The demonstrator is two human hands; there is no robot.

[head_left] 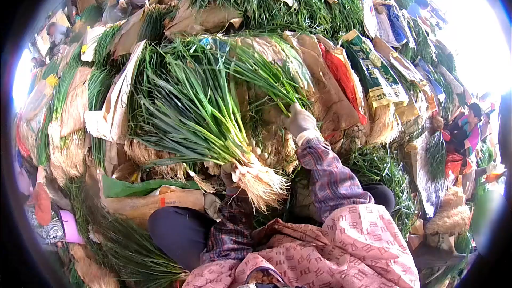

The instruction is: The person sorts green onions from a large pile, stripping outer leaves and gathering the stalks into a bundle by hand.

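Observation:
A large bunch of long green stalks with pale bushy roots lies across the centre, its leaves fanned toward the upper left. My left hand, gloved, is closed round the bunch just above the roots; the roots partly cover it. My right hand, in a pale glove, is closed on a smaller bunch of green leaves at the right of the large one. Those leaves point to the upper left. Behind both bunches lie more stalks and brown paper wrapping.
Paper-wrapped bundles stand in rows ahead. A green and yellow sack is at the right. Loose greens lie at the lower left, near brown paper. Other people sit at the top left and far right.

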